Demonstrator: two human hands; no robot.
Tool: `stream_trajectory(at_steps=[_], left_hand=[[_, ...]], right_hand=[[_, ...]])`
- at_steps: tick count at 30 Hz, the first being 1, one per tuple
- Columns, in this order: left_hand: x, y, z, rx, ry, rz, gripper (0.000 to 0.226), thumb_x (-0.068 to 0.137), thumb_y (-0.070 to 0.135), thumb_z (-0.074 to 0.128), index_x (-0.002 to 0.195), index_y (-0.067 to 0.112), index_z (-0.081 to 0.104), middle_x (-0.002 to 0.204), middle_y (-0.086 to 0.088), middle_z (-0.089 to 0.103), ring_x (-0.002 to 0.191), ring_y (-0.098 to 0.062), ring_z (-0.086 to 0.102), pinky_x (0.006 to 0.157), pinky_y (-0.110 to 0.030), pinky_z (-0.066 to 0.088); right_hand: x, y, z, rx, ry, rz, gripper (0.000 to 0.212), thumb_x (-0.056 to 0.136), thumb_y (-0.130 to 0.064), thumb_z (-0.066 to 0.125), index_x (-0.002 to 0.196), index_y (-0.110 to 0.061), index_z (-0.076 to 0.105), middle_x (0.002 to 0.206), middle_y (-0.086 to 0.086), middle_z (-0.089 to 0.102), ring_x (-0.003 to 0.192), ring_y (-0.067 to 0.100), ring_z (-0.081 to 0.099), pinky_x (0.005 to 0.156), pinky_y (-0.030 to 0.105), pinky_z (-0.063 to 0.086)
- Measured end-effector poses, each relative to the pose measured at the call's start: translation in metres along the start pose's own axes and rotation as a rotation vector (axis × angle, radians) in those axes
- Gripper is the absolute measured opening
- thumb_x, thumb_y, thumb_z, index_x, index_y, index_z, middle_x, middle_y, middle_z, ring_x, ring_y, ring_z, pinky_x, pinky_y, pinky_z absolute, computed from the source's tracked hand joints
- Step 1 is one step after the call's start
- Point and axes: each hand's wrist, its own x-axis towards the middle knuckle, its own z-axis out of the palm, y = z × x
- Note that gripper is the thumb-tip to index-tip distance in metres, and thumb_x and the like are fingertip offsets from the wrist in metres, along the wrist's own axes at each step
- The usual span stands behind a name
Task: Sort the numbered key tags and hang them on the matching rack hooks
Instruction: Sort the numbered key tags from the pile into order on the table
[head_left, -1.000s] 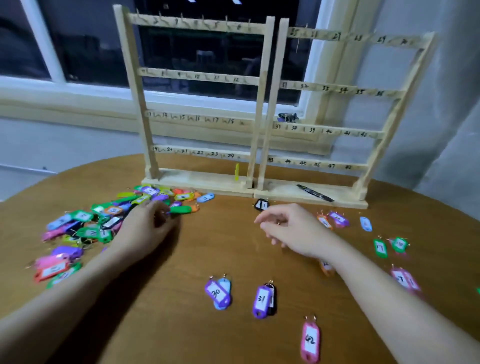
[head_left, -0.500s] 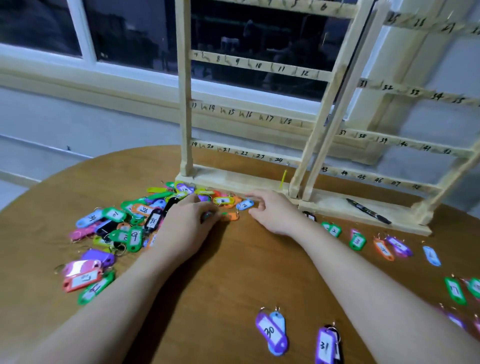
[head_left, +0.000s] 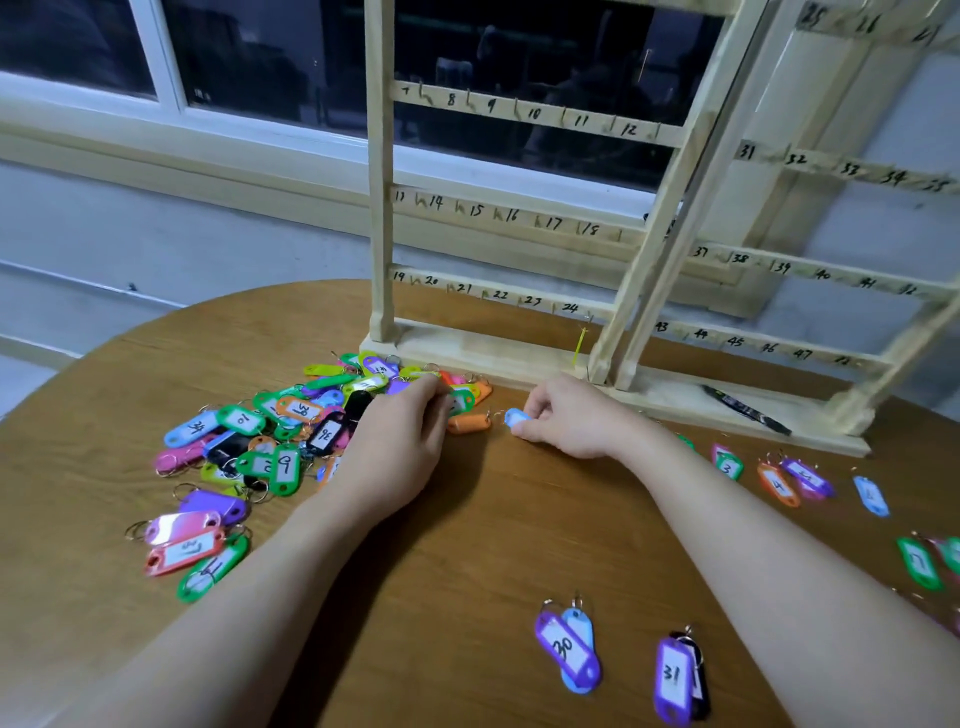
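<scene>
Between right grip fingertips, pinched: light blue key tag. Just left, left grip curled into tag pile on worktop; hold unclear.

round wooden table, dark window, black marker

Rack top cut off

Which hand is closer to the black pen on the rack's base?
Right. The right hand lies just left of the black pen; the left hand is farther left, at the tag pile.
</scene>
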Motion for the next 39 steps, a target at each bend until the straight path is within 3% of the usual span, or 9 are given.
stream_trajectory(at_steps=[2,5,8,11,13,18,22,29,39], left_hand=[[-0.001,0.007,-0.001,-0.075,-0.055,-0.004,0.01,0.102,0.024,0.054,0.102,0.016,0.061,0.077,0.001,0.064,0.07,-0.011,0.057,0.069,-0.034,0.047],[-0.004,0.016,-0.005,-0.264,-0.158,-0.008,0.012,0.101,0.022,0.057,0.092,0.018,0.064,0.069,-0.002,0.055,0.06,-0.004,0.043,0.057,-0.022,0.033],[-0.007,0.02,-0.008,-0.421,-0.233,-0.04,0.018,0.102,0.028,0.058,0.092,0.019,0.07,0.076,-0.016,0.057,0.065,-0.011,0.042,0.06,-0.03,0.032],[-0.01,0.021,-0.006,-0.546,-0.284,-0.085,0.023,0.102,0.035,0.055,0.089,0.021,0.068,0.073,-0.004,0.045,0.069,-0.02,0.035,0.064,-0.038,0.028],[-0.011,0.023,-0.004,-0.597,-0.3,-0.076,0.031,0.1,0.038,0.053,0.084,0.013,0.062,0.076,-0.003,0.046,0.073,-0.021,0.037,0.072,-0.04,0.03],[-0.015,0.029,0.0,-0.531,-0.33,-0.028,0.035,0.101,0.039,0.049,0.087,0.012,0.065,0.076,0.003,0.054,0.073,-0.014,0.045,0.073,-0.037,0.034],[-0.024,0.036,0.005,-0.489,-0.403,-0.034,0.03,0.105,0.033,0.052,0.088,0.019,0.072,0.07,0.005,0.052,0.067,-0.011,0.041,0.063,-0.03,0.031],[-0.029,0.045,0.004,-0.473,-0.417,-0.062,0.026,0.1,0.026,0.06,0.082,0.01,0.071,0.06,0.011,0.053,0.062,-0.008,0.041,0.058,-0.021,0.032],[-0.036,0.046,0.007,-0.446,-0.449,-0.023,0.027,0.106,0.026,0.049,0.082,0.016,0.057,0.066,0.011,0.055,0.064,-0.004,0.046,0.06,-0.016,0.038]], right_hand=[[-0.013,0.002,0.001,0.063,0.045,-0.028,0.022,0.097,-0.036,0.066,0.084,-0.018,0.071,0.069,-0.005,0.056,0.063,0.011,0.048,0.058,0.028,0.036],[-0.036,0.006,0.002,0.268,0.124,-0.029,0.026,0.098,-0.031,0.063,0.081,-0.013,0.071,0.065,-0.003,0.056,0.055,0.01,0.045,0.055,0.026,0.035],[-0.058,0.01,0.001,0.424,0.155,0.022,0.03,0.099,-0.028,0.061,0.082,-0.005,0.068,0.064,0.0,0.061,0.051,0.009,0.048,0.049,0.023,0.036],[-0.081,0.012,0.0,0.507,0.161,0.043,0.031,0.102,-0.029,0.057,0.087,-0.007,0.072,0.075,0.008,0.072,0.054,0.009,0.052,0.052,0.026,0.038],[-0.098,0.014,0.001,0.472,0.197,0.039,0.036,0.105,-0.031,0.052,0.084,-0.009,0.072,0.068,0.005,0.072,0.048,0.005,0.051,0.054,0.026,0.04],[-0.135,0.031,0.007,0.592,0.237,0.045,0.037,0.105,-0.035,0.051,0.085,-0.013,0.074,0.08,0.017,0.073,0.057,0.021,0.051,0.06,0.037,0.041],[-0.151,0.043,0.006,0.604,0.288,0.06,0.028,0.104,-0.031,0.054,0.094,-0.015,0.074,0.065,0.004,0.068,0.053,0.015,0.048,0.061,0.029,0.043],[-0.152,0.047,0.014,0.641,0.322,0.01,0.006,0.097,-0.009,0.065,0.1,-0.011,0.07,0.06,-0.01,0.069,0.047,0.002,0.056,0.048,0.021,0.043],[-0.175,0.052,0.004,0.615,0.346,0.007,0.005,0.096,-0.009,0.066,0.101,-0.012,0.068,0.071,0.003,0.075,0.059,0.011,0.067,0.053,0.023,0.051]])
